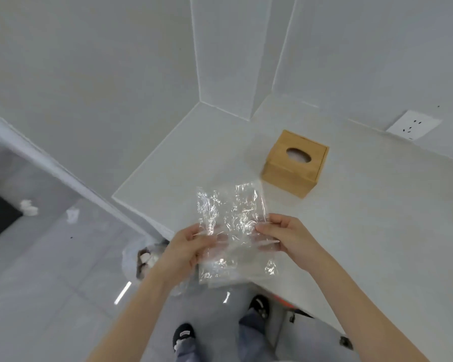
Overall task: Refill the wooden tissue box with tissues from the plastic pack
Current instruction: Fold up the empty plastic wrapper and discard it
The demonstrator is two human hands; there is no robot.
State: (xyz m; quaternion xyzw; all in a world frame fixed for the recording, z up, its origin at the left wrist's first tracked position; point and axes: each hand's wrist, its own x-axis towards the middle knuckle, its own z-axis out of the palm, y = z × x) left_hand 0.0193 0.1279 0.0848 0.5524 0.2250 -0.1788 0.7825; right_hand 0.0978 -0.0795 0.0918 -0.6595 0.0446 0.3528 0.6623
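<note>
I hold a clear, crinkled plastic pack (232, 218) in front of me over the near edge of the white counter (364, 218). It looks flat and see-through, with no tissues visible inside. My left hand (187, 246) pinches its left side and my right hand (285, 236) pinches its right side. The wooden tissue box (294, 163) stands on the counter beyond the pack, closed, its oval top opening dark with no tissue poking out.
A bin lined with a white bag (141, 259) stands on the floor below my left arm. Crumpled white scraps (29, 207) lie on the floor at left. A wall socket (413, 124) sits behind the counter at right. My feet are below.
</note>
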